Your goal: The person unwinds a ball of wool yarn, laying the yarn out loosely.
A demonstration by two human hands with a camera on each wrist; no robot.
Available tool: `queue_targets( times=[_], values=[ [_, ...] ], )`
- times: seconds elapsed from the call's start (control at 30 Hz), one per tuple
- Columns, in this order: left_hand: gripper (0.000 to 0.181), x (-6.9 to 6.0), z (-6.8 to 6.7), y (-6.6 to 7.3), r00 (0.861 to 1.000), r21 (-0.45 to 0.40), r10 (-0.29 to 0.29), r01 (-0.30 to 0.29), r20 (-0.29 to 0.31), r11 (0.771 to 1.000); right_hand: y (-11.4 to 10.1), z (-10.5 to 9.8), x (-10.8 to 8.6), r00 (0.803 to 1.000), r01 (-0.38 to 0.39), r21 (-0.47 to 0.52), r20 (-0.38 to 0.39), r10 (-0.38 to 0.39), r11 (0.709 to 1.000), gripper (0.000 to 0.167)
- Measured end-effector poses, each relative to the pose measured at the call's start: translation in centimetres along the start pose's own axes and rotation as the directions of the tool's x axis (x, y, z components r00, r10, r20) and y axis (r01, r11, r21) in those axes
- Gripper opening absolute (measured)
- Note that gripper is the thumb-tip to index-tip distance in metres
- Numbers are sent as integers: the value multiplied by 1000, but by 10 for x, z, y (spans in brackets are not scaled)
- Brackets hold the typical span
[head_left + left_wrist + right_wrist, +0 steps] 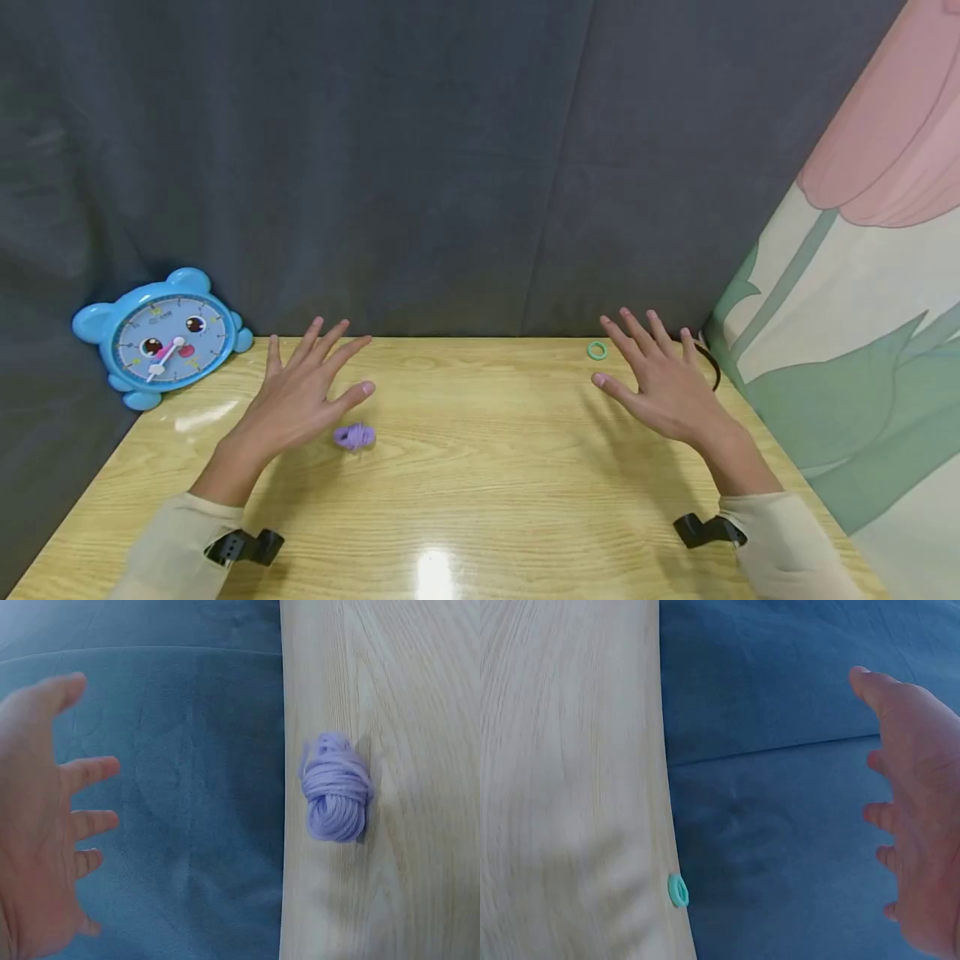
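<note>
My left hand [298, 398] hovers over the left half of the wooden table [480, 467], its fingers spread and holding nothing. Just to the right of that hand lies a small bundle of purple yarn [355, 436], wound round its middle, also plain in the left wrist view [336, 787]. Over the right side my right hand [670, 390] is held up with fingers spread, also holding nothing. Nearest to its fingertips, by the table's far edge, lies a small green ring [597, 350]; the right wrist view shows this ring [678, 890] close to the edge.
A blue bear-shaped clock [172, 337] leans at the table's far left corner. Behind the table hangs a dark curtain [420, 167]. A black cord-like loop [708, 365] lies behind the right hand, partly hidden. At the right stands a flower-patterned cloth [847, 350].
</note>
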State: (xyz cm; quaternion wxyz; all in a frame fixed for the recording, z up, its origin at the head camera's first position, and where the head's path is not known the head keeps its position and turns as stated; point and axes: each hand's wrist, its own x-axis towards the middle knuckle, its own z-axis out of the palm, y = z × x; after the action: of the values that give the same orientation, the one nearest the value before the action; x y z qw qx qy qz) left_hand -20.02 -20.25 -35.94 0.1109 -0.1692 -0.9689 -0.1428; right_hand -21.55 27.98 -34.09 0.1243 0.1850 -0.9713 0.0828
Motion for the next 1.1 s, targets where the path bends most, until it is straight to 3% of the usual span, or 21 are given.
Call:
queue_targets(
  times=[0.2, 0.47, 0.7, 0.9, 1.1],
  values=[
    [58, -7, 3, 1, 999, -64, 15, -18, -41, 998, -13, 16, 2, 999, 31, 126, -44, -26, 992, 74],
    [40, -18, 18, 0, 997, -190, -12, -2, -71, 982, -51, 46, 7, 991, 132, 278, -62, -120, 951, 67],
    [32, -31, 39, -10, 993, -296, -103, 81, -60, 952, -93, 76, 11, 984, 167, 427, -15, -178, 888, 61],
    [31, -34, 58, -25, 971, -359, -235, 206, -39, 910, -130, 96, 19, 977, 162, 544, 31, -212, 823, 59],
    [30, -34, 69, -33, 968, -380, -250, 235, 11, 894, -161, 111, 27, 964, 147, 623, 82, -251, 768, 60]
  ],
)
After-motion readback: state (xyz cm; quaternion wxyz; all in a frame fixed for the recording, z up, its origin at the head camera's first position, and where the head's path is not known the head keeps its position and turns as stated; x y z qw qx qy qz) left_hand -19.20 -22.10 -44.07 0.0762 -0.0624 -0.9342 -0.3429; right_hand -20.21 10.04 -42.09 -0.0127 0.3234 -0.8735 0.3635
